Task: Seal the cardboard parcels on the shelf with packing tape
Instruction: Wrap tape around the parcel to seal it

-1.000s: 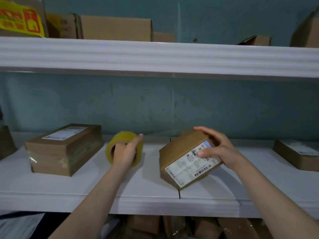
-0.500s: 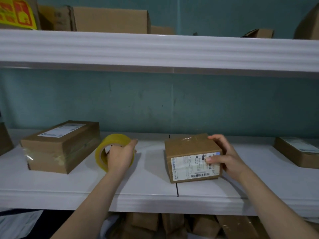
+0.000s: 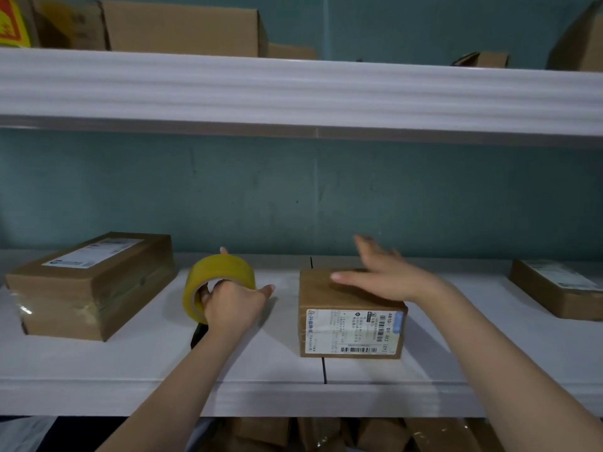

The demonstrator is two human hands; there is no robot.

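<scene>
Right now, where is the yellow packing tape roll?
Head view, left of centre: the left hand grips the yellow tape roll, between the long cardboard parcel on its left and the small labelled cardboard box.

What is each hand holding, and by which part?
The left hand grips the yellow tape roll, fingers hooked through its core. The right hand holds nothing: it is open and blurred over the top of the small parcel.

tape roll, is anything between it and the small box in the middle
Nothing visible does. Only bare shelf lies between the tape roll, held by the left hand, and the small box. The right hand is spread open over the top of the small box and covers part of it.
</scene>
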